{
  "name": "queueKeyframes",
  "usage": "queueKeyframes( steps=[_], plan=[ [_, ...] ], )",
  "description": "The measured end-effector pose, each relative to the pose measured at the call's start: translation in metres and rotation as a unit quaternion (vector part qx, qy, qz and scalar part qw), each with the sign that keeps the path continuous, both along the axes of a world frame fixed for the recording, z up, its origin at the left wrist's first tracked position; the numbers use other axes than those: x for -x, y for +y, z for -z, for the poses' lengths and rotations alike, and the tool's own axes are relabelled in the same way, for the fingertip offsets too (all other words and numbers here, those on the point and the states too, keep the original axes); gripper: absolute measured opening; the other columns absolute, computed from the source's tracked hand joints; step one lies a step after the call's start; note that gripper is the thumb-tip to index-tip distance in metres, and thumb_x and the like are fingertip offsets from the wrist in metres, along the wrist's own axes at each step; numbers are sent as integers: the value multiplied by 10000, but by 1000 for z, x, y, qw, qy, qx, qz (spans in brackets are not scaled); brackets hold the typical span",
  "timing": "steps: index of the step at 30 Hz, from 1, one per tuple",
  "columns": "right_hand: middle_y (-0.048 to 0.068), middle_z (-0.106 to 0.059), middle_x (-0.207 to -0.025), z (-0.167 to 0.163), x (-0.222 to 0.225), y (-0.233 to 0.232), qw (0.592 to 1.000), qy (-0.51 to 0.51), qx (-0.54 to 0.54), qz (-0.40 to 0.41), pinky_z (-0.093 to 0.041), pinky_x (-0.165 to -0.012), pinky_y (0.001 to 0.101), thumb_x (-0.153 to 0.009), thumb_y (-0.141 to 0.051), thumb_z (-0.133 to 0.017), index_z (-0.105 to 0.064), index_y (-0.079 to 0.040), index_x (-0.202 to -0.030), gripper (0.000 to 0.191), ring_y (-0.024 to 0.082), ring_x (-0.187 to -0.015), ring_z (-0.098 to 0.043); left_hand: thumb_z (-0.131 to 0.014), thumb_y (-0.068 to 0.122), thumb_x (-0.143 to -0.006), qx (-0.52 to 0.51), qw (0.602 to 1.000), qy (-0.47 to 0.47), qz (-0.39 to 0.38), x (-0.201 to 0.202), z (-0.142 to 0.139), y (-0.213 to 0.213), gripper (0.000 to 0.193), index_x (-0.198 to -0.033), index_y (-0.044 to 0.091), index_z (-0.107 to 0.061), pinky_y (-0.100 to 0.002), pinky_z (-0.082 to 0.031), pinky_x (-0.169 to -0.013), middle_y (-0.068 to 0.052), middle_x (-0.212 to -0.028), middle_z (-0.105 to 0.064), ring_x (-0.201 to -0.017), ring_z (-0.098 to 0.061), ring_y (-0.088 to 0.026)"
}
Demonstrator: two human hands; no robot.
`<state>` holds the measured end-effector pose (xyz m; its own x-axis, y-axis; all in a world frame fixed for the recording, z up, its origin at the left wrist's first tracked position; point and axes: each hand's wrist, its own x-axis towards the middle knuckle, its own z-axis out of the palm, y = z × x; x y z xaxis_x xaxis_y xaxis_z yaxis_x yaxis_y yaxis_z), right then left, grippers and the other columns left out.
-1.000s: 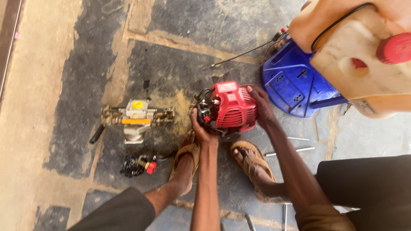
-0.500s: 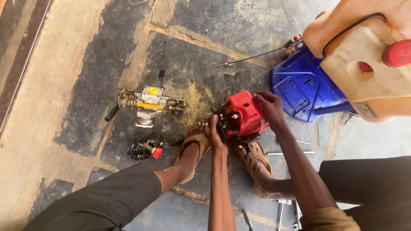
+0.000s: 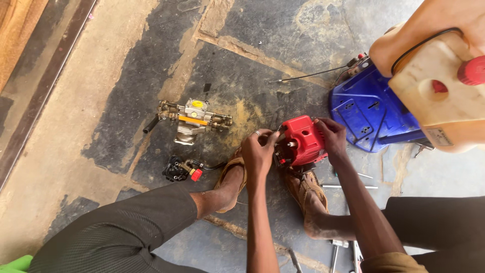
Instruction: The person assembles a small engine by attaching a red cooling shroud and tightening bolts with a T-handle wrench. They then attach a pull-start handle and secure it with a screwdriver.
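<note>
As view shifted | both hands (image 3: 258, 149) still grip red engine (image 3: 302, 140)

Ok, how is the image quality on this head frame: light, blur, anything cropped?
Head view: soft, even daylight, no hard shadows or glare. Both hands, left hand and right hand, and the red engine look sharp. The pump part on the floor is clear too. The cream tank is cut off at the right edge.
</note>
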<state>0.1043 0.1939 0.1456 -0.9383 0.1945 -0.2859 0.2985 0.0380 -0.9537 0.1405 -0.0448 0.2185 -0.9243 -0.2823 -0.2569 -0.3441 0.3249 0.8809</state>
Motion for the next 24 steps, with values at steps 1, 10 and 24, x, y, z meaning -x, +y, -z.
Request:
queueKeyframes(
  steps=[1, 10, 24],
  plan=[
    [34, -741, -908, 0, -1, 0, 1000, -9, -3, 7, -525, -715, 240, -939, -245, -725, -759, -22, -1095, 275, 98, -780, -654, -781, 283, -895, 6, 1000, -30, -8, -1, -5, 4, 260, -997, 44, -796, -448, -597, -781, -129, -918, -776, -781, -751, -247],
    [28, -733, -934, 6, -5, -1, 1000, 23, -7, 1, -513, -756, 231, -958, -238, -727, -760, -10, -1092, 267, 87, -818, -646, -746, 87, -870, -202, 979, -39, -14, -16, 0, 10, 265, -1109, -29, -747, -263, -613, -547, -165, -881, -784, -668, -763, -161],
    [5, -719, -918, 12, -3, 4, 1000, 25, -14, -5, -496, -745, 225, -961, -248, -727, -750, -14, -1072, 260, 69, -814, -628, -809, 31, -801, -392, 917, -64, 20, -12, 41, 10, 270, -1040, -57, -721, -308, -653, -626, -210, -934, -783, -726, -797, -220]
  ],
)
